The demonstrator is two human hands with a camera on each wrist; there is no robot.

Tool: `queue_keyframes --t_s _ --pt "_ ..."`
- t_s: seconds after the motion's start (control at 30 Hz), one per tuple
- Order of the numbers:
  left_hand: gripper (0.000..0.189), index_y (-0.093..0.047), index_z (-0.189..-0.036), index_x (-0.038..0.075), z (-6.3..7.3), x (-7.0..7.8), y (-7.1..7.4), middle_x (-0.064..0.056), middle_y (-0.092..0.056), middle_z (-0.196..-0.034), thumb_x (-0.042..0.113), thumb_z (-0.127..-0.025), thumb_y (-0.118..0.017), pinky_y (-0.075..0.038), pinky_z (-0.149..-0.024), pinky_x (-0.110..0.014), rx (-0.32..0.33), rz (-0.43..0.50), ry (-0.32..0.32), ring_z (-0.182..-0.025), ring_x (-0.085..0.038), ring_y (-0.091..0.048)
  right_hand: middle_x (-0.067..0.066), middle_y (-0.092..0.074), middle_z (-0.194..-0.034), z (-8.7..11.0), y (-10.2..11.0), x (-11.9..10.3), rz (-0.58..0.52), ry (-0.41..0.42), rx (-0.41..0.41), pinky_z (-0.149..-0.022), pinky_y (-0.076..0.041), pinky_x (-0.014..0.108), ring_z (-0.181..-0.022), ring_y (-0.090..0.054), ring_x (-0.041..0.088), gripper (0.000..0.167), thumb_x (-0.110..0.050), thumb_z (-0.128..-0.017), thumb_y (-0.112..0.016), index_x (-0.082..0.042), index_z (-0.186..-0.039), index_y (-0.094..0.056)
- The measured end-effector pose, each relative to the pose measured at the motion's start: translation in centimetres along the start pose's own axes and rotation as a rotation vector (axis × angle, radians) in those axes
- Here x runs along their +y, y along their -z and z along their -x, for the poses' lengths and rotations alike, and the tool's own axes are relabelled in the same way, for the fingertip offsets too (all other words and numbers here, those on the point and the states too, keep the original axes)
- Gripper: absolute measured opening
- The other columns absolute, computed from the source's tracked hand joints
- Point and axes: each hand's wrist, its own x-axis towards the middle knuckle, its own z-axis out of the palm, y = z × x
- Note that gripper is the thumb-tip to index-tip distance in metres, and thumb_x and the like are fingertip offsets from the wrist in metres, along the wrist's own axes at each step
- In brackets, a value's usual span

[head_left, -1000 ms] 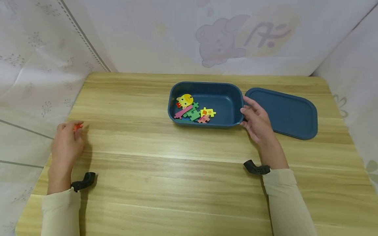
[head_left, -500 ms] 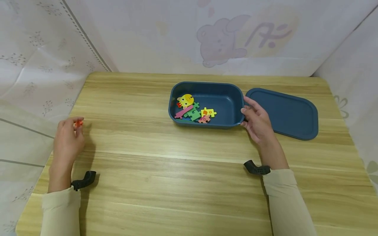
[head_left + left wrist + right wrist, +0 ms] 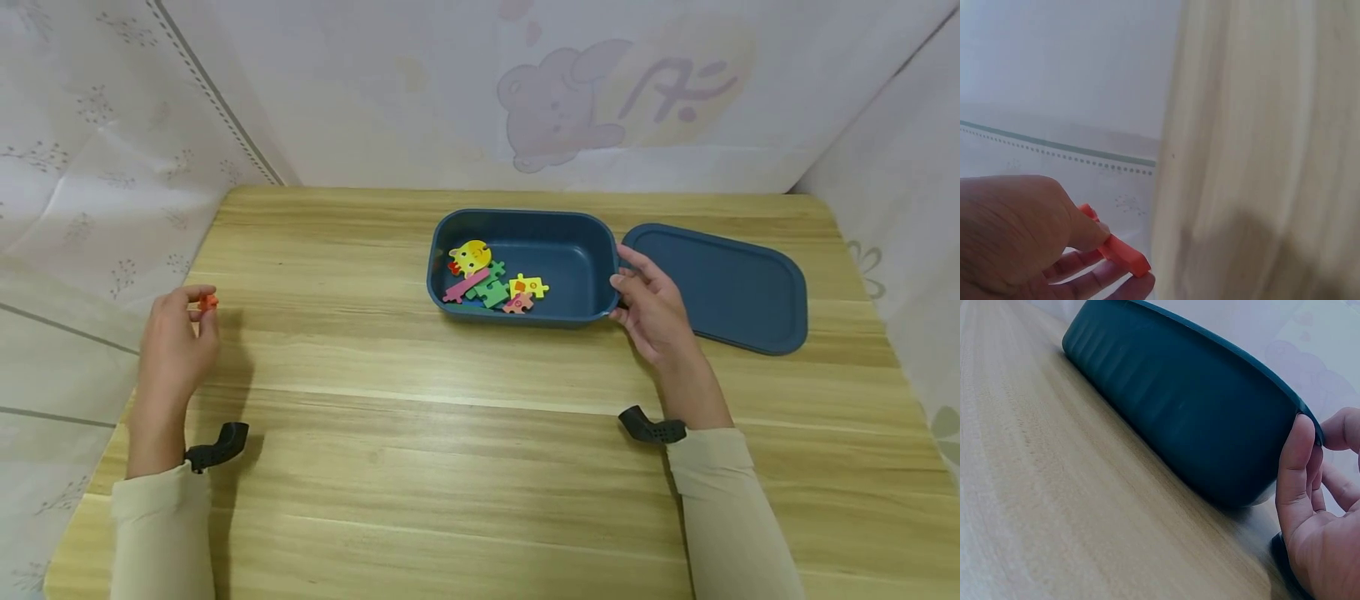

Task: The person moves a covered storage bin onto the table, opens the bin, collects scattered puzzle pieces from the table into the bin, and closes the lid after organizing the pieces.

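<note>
My left hand (image 3: 178, 337) pinches a small orange-red puzzle piece (image 3: 1124, 255) between thumb and fingers, over the left side of the table. At the back of the table is a dark blue box (image 3: 577, 287) without its lid on. My right hand (image 3: 654, 308) grips the box's right end by the rim, as the right wrist view also shows. Inside, toward the left, lie several puzzle pieces: a yellow animal head (image 3: 472, 257), a pink strip (image 3: 467, 286), green pieces (image 3: 492, 292), a yellow piece (image 3: 531, 285) and a salmon one (image 3: 518, 303).
The flat blue lid (image 3: 738, 292) lies right of the box, partly behind my right hand. Pale patterned curtains hang along the back and sides of the wooden table (image 3: 420, 467). A black camera mount sits on each wrist.
My left hand has moved slightly up and to the right with the orange-red puzzle piece, which shows more now. The right hand and the box stay in place.
</note>
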Motion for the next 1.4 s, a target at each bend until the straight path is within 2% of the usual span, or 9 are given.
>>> queue_keyframes --t_s 0.07,0.2,0.37,0.73,1.1,1.4 --pt "0.040 -0.055 -0.143 -0.010 -0.2 0.4 0.0 -0.039 -0.053 -0.137 0.002 -0.106 -0.045 -0.041 -0.092 -0.060 -0.025 0.007 0.005 -0.119 -0.053 -0.055 0.000 -0.050 -0.113 0.0 0.0 0.0 0.005 -0.001 -0.001 -0.059 -0.056 0.017 -0.073 -0.056 0.007 0.064 -0.010 -0.107 -0.061 -0.012 -0.165 -0.034" --pt "0.040 -0.054 -0.143 -0.009 -0.8 1.2 -0.1 -0.037 -0.052 -0.139 0.003 -0.106 -0.045 -0.044 -0.086 -0.050 -0.077 -0.006 0.008 -0.116 -0.050 -0.059 0.000 -0.048 -0.113 0.0 -0.1 -0.1 0.011 -0.006 -0.001 -0.059 -0.056 0.017 -0.074 -0.055 0.007 0.064 -0.010 -0.107 -0.061 -0.013 -0.165 -0.034" --pt "0.039 -0.055 -0.141 -0.007 -1.4 2.1 0.0 -0.035 -0.053 -0.135 0.006 -0.105 -0.045 -0.042 -0.078 -0.042 -0.112 -0.023 -0.003 -0.115 -0.049 -0.059 -0.001 -0.052 -0.111 -0.1 -0.1 -0.2 0.005 -0.004 0.008 -0.058 -0.056 0.017 -0.072 -0.056 0.007 0.060 -0.007 -0.108 -0.058 -0.013 -0.163 -0.037" --pt "0.038 -0.056 -0.141 -0.006 -1.5 2.9 0.1 -0.034 -0.054 -0.136 0.005 -0.105 -0.048 -0.044 -0.071 -0.037 -0.129 -0.019 -0.030 -0.117 -0.051 -0.060 0.000 -0.053 -0.112 0.0 -0.2 -0.3 0.012 -0.004 0.003 -0.059 -0.056 0.017 -0.073 -0.058 0.007 0.062 -0.009 -0.107 -0.061 -0.013 -0.164 -0.036" --pt "0.036 -0.058 -0.139 -0.006 -1.9 4.2 -0.3 -0.032 -0.057 -0.134 0.003 -0.105 -0.050 -0.046 -0.081 -0.044 -0.124 0.012 -0.075 -0.113 -0.051 -0.062 -0.001 -0.049 -0.113 0.2 -0.1 -0.4 0.036 -0.013 0.017 -0.059 -0.055 0.017 -0.074 -0.054 0.007 0.063 -0.012 -0.107 -0.061 -0.014 -0.165 -0.035" --pt "0.037 -0.057 -0.140 -0.005 -2.0 4.5 -0.5 -0.032 -0.054 -0.137 0.007 -0.106 -0.050 -0.042 -0.063 -0.016 -0.141 0.046 -0.069 -0.114 -0.047 -0.061 0.000 -0.049 -0.113 0.2 0.0 -0.1 0.021 -0.016 0.007 -0.060 -0.056 0.018 -0.074 -0.054 0.008 0.065 -0.011 -0.107 -0.062 -0.013 -0.165 -0.034"
